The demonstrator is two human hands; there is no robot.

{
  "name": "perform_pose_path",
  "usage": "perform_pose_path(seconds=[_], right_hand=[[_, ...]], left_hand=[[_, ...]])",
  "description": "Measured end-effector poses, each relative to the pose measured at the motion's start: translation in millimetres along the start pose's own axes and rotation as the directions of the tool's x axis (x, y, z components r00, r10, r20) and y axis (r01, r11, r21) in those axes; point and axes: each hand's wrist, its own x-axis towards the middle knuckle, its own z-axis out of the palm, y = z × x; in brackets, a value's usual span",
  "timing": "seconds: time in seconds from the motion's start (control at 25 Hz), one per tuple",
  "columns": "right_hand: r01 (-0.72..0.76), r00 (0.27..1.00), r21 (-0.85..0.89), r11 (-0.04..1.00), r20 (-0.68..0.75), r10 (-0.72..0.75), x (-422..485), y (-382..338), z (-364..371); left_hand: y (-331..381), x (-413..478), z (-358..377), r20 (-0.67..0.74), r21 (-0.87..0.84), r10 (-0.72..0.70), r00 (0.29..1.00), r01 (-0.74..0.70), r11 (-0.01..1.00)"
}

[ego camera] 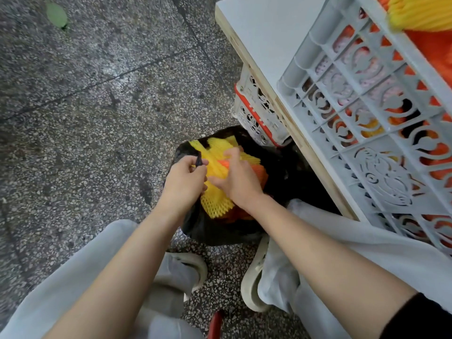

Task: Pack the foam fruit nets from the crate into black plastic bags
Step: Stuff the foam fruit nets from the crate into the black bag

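The soft black plastic bag (pixel 220 232) on the floor is already filled nearly to its mouth with yellow and orange foam mesh nets (pixel 215 204). Its rim is pinched by the left hand (pixel 186 182), and the nets are pressed down by the extended fingers of the right hand (pixel 234 178). Many more nets are seen in the grey perforated plastic crate (pixel 381 182), so much work is judged to be left.

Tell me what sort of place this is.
Probably a market stall or fruit-packing spot: a speckled stone floor, a grey plastic crate of foam nets on a white tabletop, and a black bag of nets beside a second crate underneath.
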Motion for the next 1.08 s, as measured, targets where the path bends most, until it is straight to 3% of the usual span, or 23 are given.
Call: perform_pose_path(seconds=[0.12, 0.24, 0.4, 0.52, 0.64, 0.76, 0.92, 1.08], right_hand=[[0.106, 0.966, -0.170, 0.980, 0.250, -0.061, -9.2, 2.6, 28.7], [0.235, 0.914, -0.445, 0.864, 0.404, -0.041, -13.5, 14.7, 43.1], [0.245, 0.905, -0.368, 0.897, 0.418, -0.075, -19.5, 12.6, 34.7], [0.357, 0.881, -0.348, 0.867, 0.434, -0.189, -23.7, 14.5, 19.7], [0.451, 0.869, -0.356, 0.819, 0.383, -0.312, -33.4, 13.0, 2.0], [0.483, 0.874, -0.418, 0.769, 0.284, -0.394, -47.1, 6.1, -26.6], [0.455, 0.876, -0.548, 0.702, 0.133, -0.464, -73.0, -9.1, -80.1], [0.405, 0.848, -0.602, 0.689, -0.034, -0.528, -111.0, -25.0, -144.0]], left_hand=[[2.4, -0.8, -5.8, -0.054, -0.066, -0.019, 0.998, 0.016, 0.998], [0.7, 0.8, -16.3, -0.094, -0.086, -0.053, 0.994, 0.045, 0.995], [-6.1, 4.6, -17.8, -0.122, -0.072, -0.058, 0.991, 0.050, 0.996], [-7.3, 2.1, -16.1, -0.069, -0.038, -0.074, 0.995, 0.071, 0.997], [-13.7, -0.2, -17.7, -0.043, 0.001, -0.085, 0.995, 0.085, 0.996], [-16.4, -10.4, -16.1, -0.096, 0.276, -0.006, 0.995, 0.033, 0.960], [-14.1, -34.3, -16.8, -0.053, 0.592, 0.112, 0.992, -0.060, 0.803], [13.4, -65.7, -5.1, -0.024, 0.815, 0.344, 0.939, -0.182, 0.551]])
